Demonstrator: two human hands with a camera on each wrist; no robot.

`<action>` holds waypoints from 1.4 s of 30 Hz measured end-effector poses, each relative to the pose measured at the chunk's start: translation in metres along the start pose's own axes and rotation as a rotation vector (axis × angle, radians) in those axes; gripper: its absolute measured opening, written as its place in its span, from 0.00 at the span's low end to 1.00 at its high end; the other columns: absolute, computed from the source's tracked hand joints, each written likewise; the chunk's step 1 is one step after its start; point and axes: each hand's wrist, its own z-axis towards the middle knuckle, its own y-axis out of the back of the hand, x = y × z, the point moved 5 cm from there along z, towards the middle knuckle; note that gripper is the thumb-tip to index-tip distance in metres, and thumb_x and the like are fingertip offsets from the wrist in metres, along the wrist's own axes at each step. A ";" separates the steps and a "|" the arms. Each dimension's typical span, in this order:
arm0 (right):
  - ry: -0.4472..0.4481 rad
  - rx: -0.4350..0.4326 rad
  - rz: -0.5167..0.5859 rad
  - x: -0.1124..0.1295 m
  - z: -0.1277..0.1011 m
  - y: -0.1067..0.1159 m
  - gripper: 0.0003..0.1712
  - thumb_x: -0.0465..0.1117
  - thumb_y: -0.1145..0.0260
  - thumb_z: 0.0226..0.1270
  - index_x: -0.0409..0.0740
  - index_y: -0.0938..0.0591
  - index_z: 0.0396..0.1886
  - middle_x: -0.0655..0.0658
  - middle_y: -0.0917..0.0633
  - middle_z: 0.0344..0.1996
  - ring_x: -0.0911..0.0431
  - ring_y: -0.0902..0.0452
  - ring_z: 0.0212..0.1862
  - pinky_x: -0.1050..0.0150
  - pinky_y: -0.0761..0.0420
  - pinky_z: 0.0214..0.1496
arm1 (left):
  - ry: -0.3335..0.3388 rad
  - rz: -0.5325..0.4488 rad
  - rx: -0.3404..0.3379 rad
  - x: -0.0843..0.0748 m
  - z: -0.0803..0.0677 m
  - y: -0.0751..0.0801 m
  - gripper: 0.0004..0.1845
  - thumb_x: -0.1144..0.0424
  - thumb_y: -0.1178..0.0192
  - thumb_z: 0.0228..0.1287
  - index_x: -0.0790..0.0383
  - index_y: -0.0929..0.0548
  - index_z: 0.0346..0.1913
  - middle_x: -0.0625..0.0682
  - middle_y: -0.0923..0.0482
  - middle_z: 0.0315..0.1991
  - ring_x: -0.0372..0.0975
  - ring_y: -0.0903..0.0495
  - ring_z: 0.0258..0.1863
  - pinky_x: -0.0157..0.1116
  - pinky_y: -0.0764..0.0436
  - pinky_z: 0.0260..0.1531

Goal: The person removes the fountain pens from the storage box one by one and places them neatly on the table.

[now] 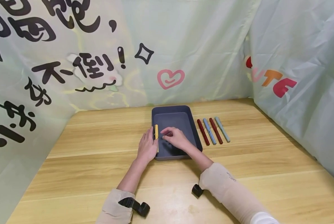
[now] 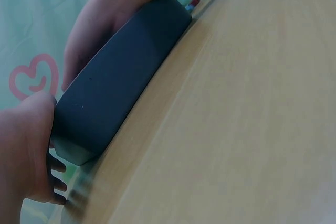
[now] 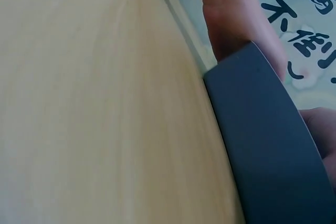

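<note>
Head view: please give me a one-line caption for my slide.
Left hand holds a yellow pen at the dark tray wall, right hand inside it, four pens alongside.

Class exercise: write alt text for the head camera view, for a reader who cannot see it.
A left hand holds a yellow pen at the left rim of a dark tray; the right hand rests inside. Four pens lie beside it on the wooden table.
</note>
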 end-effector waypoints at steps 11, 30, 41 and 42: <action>0.055 0.097 -0.089 0.007 0.007 -0.022 0.11 0.32 0.38 0.61 0.41 0.17 0.43 0.45 0.18 0.36 0.52 0.22 0.40 0.62 0.23 0.43 | 0.000 0.016 0.002 -0.001 0.000 0.000 0.31 0.60 0.56 0.70 0.62 0.52 0.72 0.62 0.49 0.69 0.57 0.51 0.66 0.51 0.51 0.63; -0.002 0.087 -0.177 -0.002 0.005 -0.018 0.07 0.34 0.37 0.60 0.43 0.17 0.38 0.47 0.23 0.33 0.53 0.26 0.39 0.61 0.26 0.41 | 0.019 0.034 0.020 -0.001 0.000 0.000 0.31 0.60 0.57 0.70 0.60 0.53 0.72 0.63 0.51 0.69 0.57 0.54 0.67 0.50 0.53 0.63; 0.002 0.119 -0.267 -0.002 0.000 -0.010 0.17 0.31 0.29 0.51 0.40 0.19 0.43 0.46 0.24 0.34 0.52 0.29 0.39 0.60 0.27 0.41 | 0.027 0.097 0.010 0.000 0.000 -0.002 0.32 0.58 0.57 0.69 0.58 0.54 0.72 0.62 0.55 0.70 0.56 0.59 0.68 0.52 0.57 0.63; 0.000 0.120 -0.271 -0.001 -0.001 -0.010 0.17 0.31 0.29 0.51 0.40 0.19 0.43 0.46 0.24 0.34 0.52 0.29 0.39 0.60 0.27 0.41 | 0.027 0.094 0.010 0.000 0.000 -0.002 0.32 0.58 0.57 0.69 0.58 0.54 0.72 0.62 0.55 0.70 0.56 0.59 0.68 0.52 0.57 0.63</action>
